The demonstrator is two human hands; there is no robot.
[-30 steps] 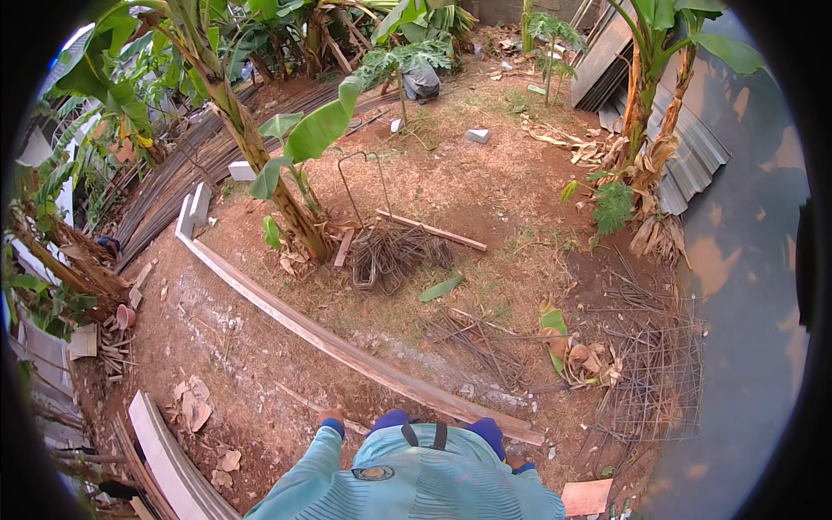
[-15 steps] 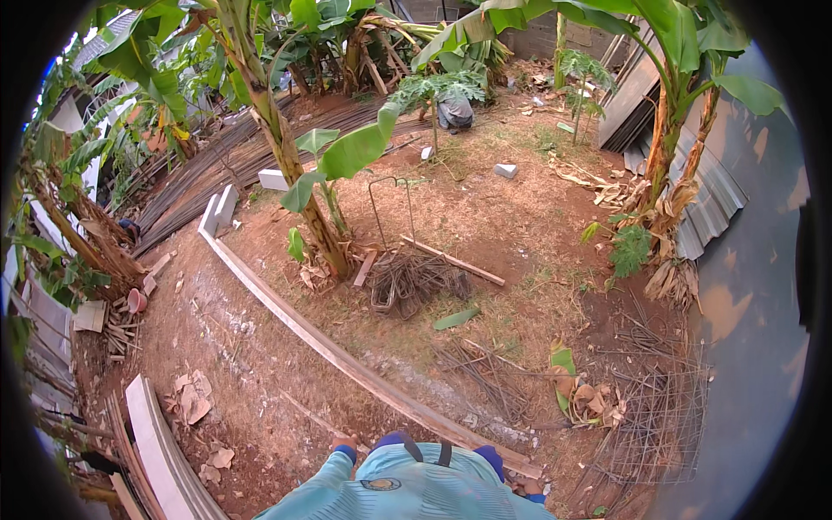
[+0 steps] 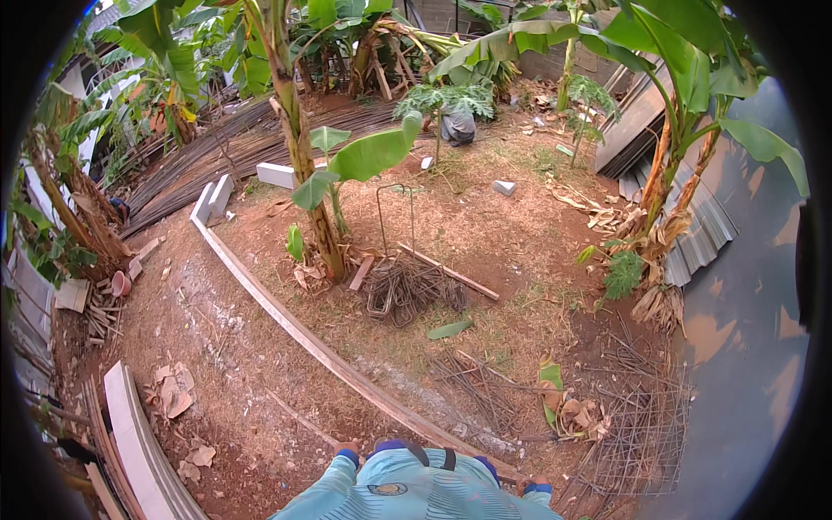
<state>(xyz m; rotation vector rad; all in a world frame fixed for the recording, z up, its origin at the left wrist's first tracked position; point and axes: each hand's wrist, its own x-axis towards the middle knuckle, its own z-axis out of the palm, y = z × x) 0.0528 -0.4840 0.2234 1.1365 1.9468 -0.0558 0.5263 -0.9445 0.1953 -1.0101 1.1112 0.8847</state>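
From my remote seat I am looking down past the wearer's light blue shirt (image 3: 407,498), which is filling the bottom centre of the frame. The left hand (image 3: 347,447) is showing just left of the shirt at the lower centre, its dark blue cuff behind it. A thin wooden stick (image 3: 299,418) is slanting down from the left and is ending right at that hand; the fingers are hiding in the small blur there, so I am not able to tell whether this grip is clamping the stick or only sitting beside it. The right hand (image 3: 538,481) is appearing at the lower edge, right of centre, close by the near end of a long wooden plank (image 3: 329,354). I am not able to tell whether that grip is closing on the wood or staying apart from it.

The plank is lying on the ground, running from the left of the upper middle down to the lower centre, and is looking bowed in the lens. At its far end pale blocks (image 3: 221,195) are standing. A banana plant (image 3: 297,139) is rising in the upper left, and a tangled bundle of bent rods (image 3: 403,293) is lying near the middle. Rusty wire mesh (image 3: 646,438) is spreading at the lower right beside a grey wall (image 3: 745,364). Long pale boards (image 3: 143,442) are lying in the lower left corner.
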